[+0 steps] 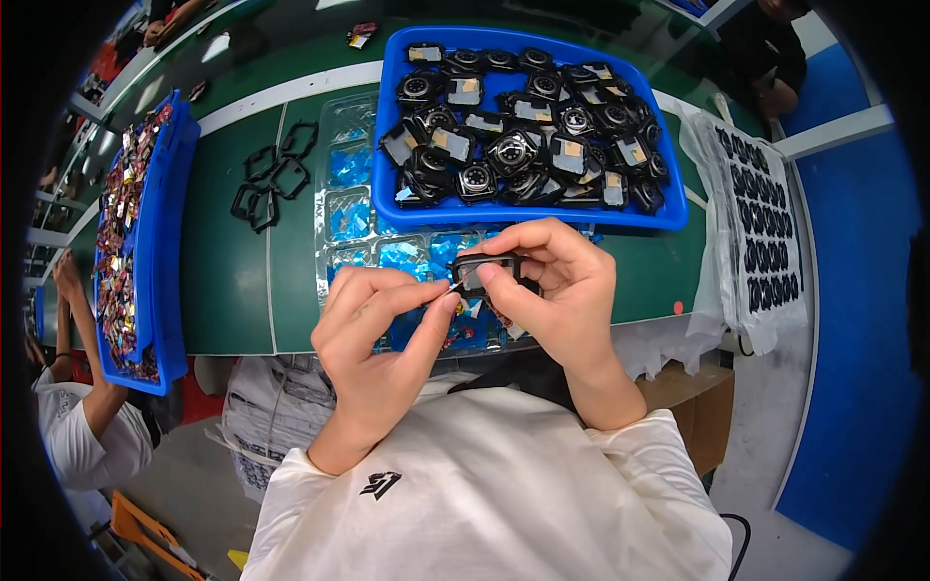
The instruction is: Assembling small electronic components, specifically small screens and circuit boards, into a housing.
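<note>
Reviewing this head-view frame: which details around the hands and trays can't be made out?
- Small black part in the right hand: mostly covered by fingers.
- Left hand pinches something pale at the fingertips, too small to identify.
- Clear compartment tray: partly hidden by the blue tray and both hands.
- Far-left blue tray: contents blurred, bent at the rim.

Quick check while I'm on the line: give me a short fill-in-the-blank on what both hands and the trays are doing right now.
1. The right hand holds a small black ____ casing.
2. The left hand pinches a thin white strip at the casing's ____ edge.
3. The blue tray behind the hands is full of ____ casings.
4. Loose black frames lie to the tray's ____.

Missing words: square; left; black; left
</note>
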Motion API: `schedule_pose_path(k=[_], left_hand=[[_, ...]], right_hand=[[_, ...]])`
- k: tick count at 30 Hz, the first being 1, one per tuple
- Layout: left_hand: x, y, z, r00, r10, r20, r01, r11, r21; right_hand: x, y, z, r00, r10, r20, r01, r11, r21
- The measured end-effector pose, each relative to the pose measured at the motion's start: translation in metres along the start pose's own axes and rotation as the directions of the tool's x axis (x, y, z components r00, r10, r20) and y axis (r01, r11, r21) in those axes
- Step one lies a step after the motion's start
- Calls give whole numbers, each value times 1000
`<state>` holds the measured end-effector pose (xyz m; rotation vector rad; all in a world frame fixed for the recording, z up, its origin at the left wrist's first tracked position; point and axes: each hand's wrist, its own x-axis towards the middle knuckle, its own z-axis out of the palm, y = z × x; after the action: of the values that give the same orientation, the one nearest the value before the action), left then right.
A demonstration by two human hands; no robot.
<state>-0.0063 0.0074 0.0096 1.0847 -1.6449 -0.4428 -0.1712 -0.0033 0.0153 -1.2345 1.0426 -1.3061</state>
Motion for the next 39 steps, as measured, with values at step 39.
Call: schedule_pose_path(k=[39], left_hand=[[-14,-56,-41,887,-405,-223,327,891,-316]], right_hand=[[191,-52,-60,965,-232,123,262,873,-412]])
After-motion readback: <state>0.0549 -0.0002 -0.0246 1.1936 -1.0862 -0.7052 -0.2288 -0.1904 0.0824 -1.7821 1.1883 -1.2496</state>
